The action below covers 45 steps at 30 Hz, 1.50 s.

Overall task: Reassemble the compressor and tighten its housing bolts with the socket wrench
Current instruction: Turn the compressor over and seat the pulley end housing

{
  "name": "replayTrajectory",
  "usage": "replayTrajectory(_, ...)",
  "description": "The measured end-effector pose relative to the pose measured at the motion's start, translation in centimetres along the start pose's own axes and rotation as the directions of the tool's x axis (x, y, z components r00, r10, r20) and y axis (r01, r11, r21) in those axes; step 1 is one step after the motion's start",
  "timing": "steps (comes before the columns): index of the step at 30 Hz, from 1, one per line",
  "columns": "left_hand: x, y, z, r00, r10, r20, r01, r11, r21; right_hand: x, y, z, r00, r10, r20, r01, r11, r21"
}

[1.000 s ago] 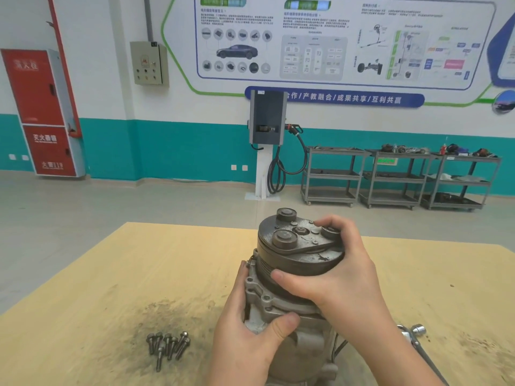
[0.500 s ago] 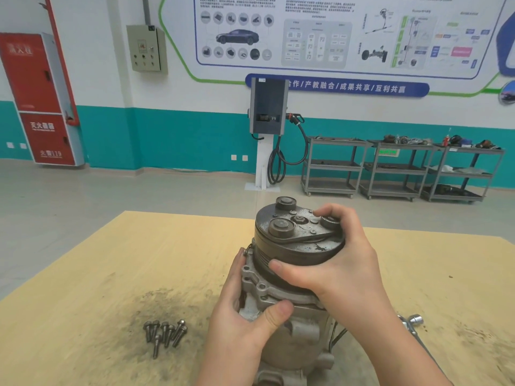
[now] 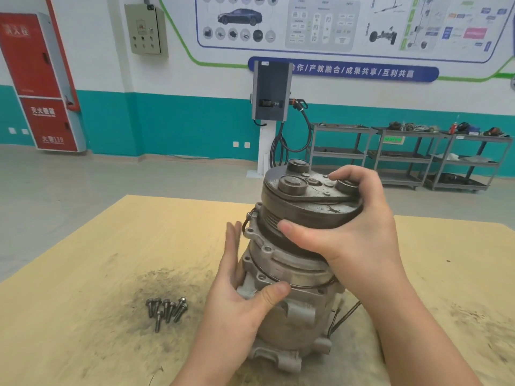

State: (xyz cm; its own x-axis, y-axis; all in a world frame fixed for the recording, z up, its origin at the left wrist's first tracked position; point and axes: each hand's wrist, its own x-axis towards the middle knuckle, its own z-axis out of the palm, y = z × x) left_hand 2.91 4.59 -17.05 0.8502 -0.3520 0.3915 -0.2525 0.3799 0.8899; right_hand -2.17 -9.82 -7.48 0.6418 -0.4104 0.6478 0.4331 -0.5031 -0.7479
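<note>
The grey compressor (image 3: 292, 316) stands upright on the wooden table (image 3: 111, 260), leaning slightly to the left. My right hand (image 3: 348, 235) grips the dark clutch pulley (image 3: 306, 207) on top, thumb on its front rim and fingers curled over the far edge. Against the left side of the housing is my left hand (image 3: 237, 296), its fingers straight and blurred and its thumb pressing on the front of the body. Several loose housing bolts (image 3: 167, 310) lie in a bunch on the table to the left of the compressor. No socket wrench is in view.
A dark grime patch (image 3: 156, 296) surrounds the bolts. A thin wire (image 3: 345, 313) trails from the compressor's right side. Beyond the table are open floor, a charging post (image 3: 271, 107), metal carts (image 3: 404, 157) at back right, and a red cabinet (image 3: 41, 79) at far left.
My left hand's fingers have straightened and lifted off the housing, leaving only the thumb and palm against it. My right hand keeps its grip on the pulley.
</note>
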Motion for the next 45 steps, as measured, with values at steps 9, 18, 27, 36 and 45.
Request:
replayTrajectory(9, -0.3, -0.4, 0.7, 0.999, -0.046, 0.007, 0.045, 0.996, 0.083, -0.6, 1.0, 0.1, 0.997, 0.03, 0.073, -0.027, 0.998, -0.048)
replayTrajectory(18, -0.6, 0.0, 1.1, 1.0, -0.026, -0.009, 0.027, 0.993, 0.117, -0.6, 1.4, -0.2, 0.995, 0.031, 0.095, -0.026, 0.998, -0.059)
replayTrajectory(27, -1.1, 0.1, 1.8, 0.995, -0.012, -0.095, 0.028, 0.985, 0.172, -1.0, 1.4, -0.2, 0.995, 0.067, 0.073, -0.06, 0.994, -0.095)
replayTrajectory(36, -1.2, -0.2, 2.2, 0.991, 0.058, -0.121, -0.033, 0.979, 0.201, -1.2, 0.8, 0.1, 0.995, 0.092, 0.023, -0.089, 0.987, -0.137)
replayTrajectory(45, -1.1, -0.1, 2.4, 0.983, 0.098, -0.157, -0.075, 0.986, 0.149, -1.4, 0.6, 0.5, 0.994, 0.106, -0.018, -0.107, 0.978, -0.179)
